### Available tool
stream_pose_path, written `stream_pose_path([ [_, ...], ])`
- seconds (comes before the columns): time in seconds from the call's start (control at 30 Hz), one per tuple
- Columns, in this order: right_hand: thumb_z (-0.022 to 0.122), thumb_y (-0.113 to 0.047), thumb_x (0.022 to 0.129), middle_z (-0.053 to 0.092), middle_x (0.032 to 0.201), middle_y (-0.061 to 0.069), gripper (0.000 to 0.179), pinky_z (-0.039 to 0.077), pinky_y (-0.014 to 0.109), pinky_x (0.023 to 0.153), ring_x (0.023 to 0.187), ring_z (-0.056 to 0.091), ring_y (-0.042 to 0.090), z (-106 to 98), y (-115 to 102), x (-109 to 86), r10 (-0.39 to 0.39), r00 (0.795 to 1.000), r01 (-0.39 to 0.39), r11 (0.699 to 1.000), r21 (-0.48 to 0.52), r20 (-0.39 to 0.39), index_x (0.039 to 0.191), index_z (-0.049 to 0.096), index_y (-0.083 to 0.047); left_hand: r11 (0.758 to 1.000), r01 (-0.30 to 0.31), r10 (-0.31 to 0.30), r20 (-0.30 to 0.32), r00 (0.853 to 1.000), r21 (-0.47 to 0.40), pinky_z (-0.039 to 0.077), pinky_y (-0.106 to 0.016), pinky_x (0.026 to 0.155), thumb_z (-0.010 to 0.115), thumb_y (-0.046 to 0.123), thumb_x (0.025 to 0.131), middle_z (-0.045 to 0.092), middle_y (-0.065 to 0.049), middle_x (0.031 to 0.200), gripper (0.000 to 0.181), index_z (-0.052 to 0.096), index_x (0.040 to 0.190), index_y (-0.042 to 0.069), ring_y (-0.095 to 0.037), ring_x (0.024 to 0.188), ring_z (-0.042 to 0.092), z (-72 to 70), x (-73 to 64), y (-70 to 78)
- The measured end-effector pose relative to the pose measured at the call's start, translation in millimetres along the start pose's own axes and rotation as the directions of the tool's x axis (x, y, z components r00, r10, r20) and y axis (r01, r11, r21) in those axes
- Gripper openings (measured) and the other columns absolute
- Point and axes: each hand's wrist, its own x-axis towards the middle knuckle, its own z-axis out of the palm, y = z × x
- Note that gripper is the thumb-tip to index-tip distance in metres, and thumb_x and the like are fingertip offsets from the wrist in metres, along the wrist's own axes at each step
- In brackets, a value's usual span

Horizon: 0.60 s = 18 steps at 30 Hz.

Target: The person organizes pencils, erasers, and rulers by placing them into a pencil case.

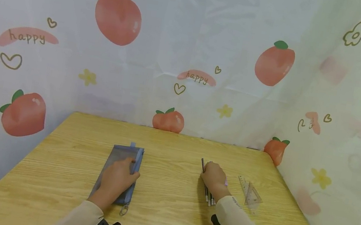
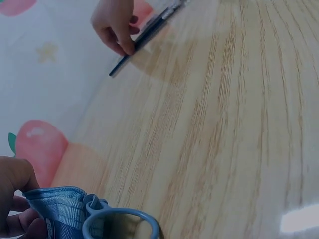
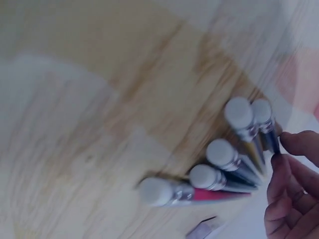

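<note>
A blue-grey mesh zip pouch [image 1: 108,162] lies flat on the left side of the table, a ring hanging from its zip [image 2: 119,214]. My left hand [image 1: 118,176] is over it; in the left wrist view its fingers [image 2: 15,174] grip the pouch's zip edge. On the right, several pencils with white eraser ends [image 3: 238,113] lie fanned on the wood, with dark, yellow and red shafts. My right hand [image 1: 214,177] pinches a dark blue pencil [image 3: 269,135] between thumb and fingertips, and hides part of the bundle in the head view.
Clear plastic rulers, one a triangular set square [image 1: 252,196], lie right of the right hand. A small lilac object [image 1: 226,182] shows beside that hand. Cloth with peach prints [image 1: 191,43] hangs behind the wooden table [image 1: 173,154] and along its right side.
</note>
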Motion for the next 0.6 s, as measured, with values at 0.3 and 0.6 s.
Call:
stream_pose_path([
  [0.3, 0.062, 0.005, 0.084, 0.068, 0.082, 0.012, 0.008, 0.053, 0.034, 0.059, 0.069, 0.058, 0.019, 2, -12, -0.7, -0.019, 1.0, 0.017, 0.997, 0.076, 0.021, 0.079, 0.068, 0.001, 1.0, -0.006, 0.006, 0.003, 1.0, -0.021, 0.032, -0.026, 0.039, 0.07, 0.031, 0.084, 0.055, 0.002, 0.06, 0.049, 0.064, 0.128, 0.008, -0.013, 0.047, 0.045, 1.2, 0.3, 6.5],
  [0.6, 0.063, 0.006, 0.085, 0.07, 0.091, 0.018, 0.015, 0.059, 0.037, 0.066, 0.078, 0.066, 0.026, 5, -18, -3.0, -0.002, 1.0, 0.0, 0.994, 0.114, 0.016, 0.099, 0.068, 0.007, 0.994, -0.015, 0.013, -0.019, 1.0, -0.106, 0.04, -0.026, 0.045, 0.073, 0.027, 0.083, 0.064, 0.0, 0.078, 0.045, 0.067, 0.123, 0.008, -0.01, 0.057, 0.052, 4.4, -1.4, 12.8],
])
